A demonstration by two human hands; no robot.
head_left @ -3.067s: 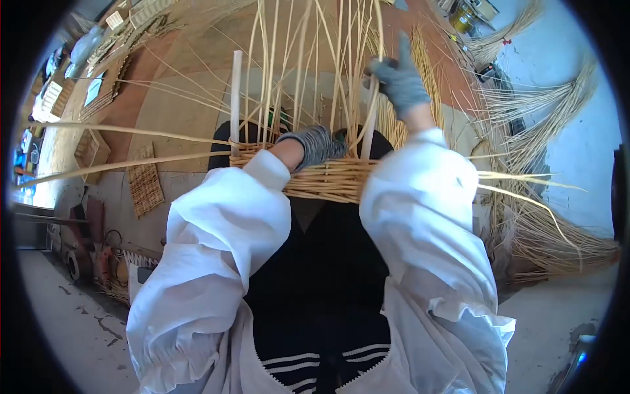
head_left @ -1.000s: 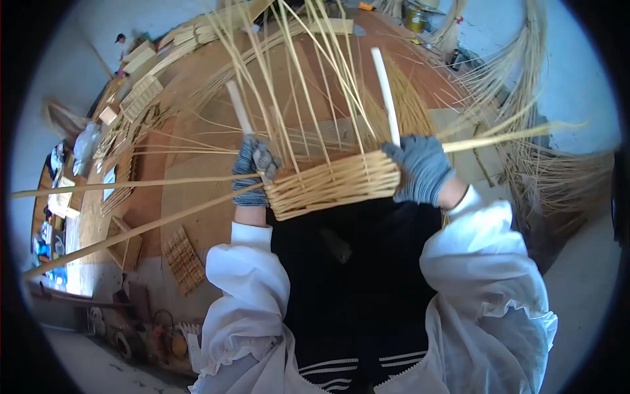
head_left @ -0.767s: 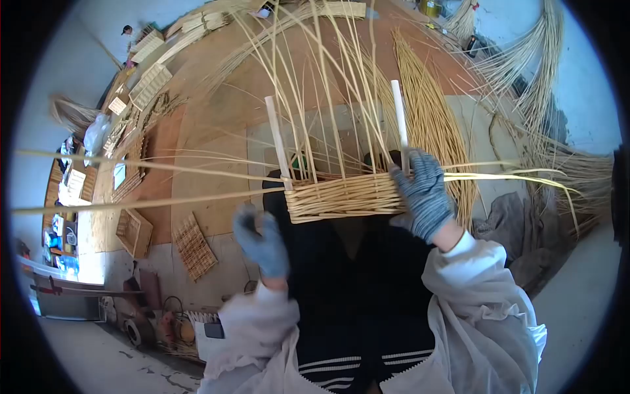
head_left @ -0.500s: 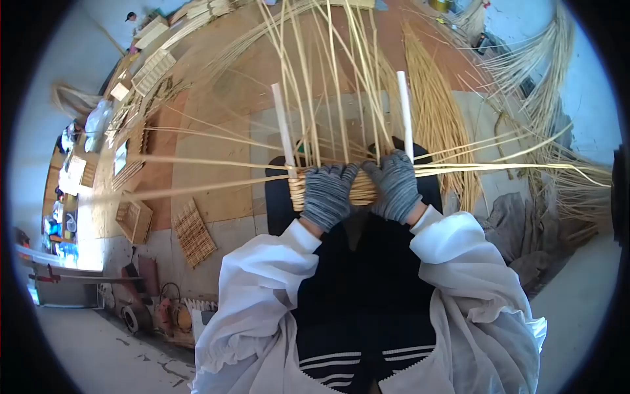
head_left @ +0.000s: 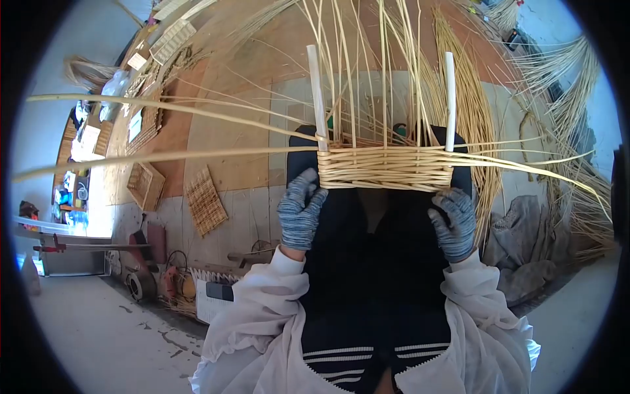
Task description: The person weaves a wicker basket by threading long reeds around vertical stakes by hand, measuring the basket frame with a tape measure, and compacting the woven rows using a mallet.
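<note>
Mid-frame, left hand (head_left: pixel 302 210) and right hand (head_left: pixel 457 226) flank the lower corners of the basket (head_left: pixel 384 169), fingers half-curled, parted, gripping nothing.

Below us we see the floor (head_left: pixel 252 205), laid with flat sheets, some brown, some pale grey, their edges meeting in straight seams. To our left a flat woven panel (head_left: pixel 206 200) lies on it at a slant, and just beyond that sits a small open box (head_left: pixel 146 186). Farther up that side we find a framed woven piece with a pale blue sheet (head_left: pixel 135 126) on it, and a long slatted box (head_left: pixel 172 41). To our right a thick bundle of golden rods (head_left: pixel 469 111) lies spread, with a crumpled grey cloth (head_left: pixel 518 243) near its lower end. Our dark-clothed knees (head_left: pixel 302 174) appear to carry the wicker basket (head_left: pixel 384 169).
</note>
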